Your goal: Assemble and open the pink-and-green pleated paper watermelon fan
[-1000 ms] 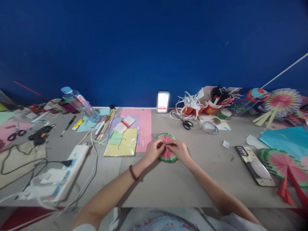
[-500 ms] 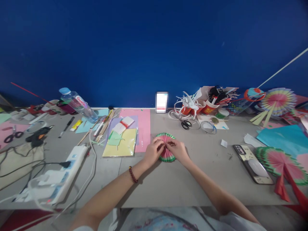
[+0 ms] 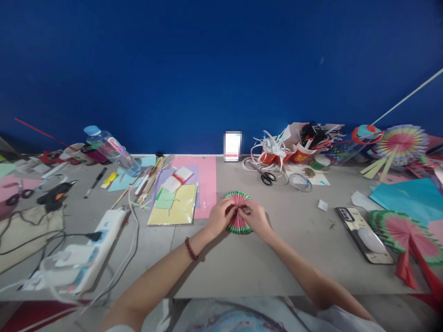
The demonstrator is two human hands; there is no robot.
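A round pleated paper fan point(image 3: 239, 225), pink with a green rim, lies on the table in front of me. My left hand point(image 3: 221, 216) reaches over its left side, fingertips pinched at the fan's centre. From the right, my right hand point(image 3: 255, 216) meets it there, thumb and fingers closed on the pleats near the middle. The two sets of fingertips almost touch and hide the centre, so any small piece between them cannot be made out. A beaded bracelet point(image 3: 191, 249) circles my left wrist.
Left of the fan lie coloured paper sheets point(image 3: 176, 207), a power strip point(image 3: 104, 249) and a bottle point(image 3: 114, 150). Scissors point(image 3: 267, 178) and paper cups point(image 3: 301, 154) stand behind. A phone point(image 3: 360, 235) and a larger watermelon-coloured fan point(image 3: 408, 230) are at the right.
My right fingers have shifted slightly and curled a little more at the fan's centre. My left hand and the fan stay nearly in place.
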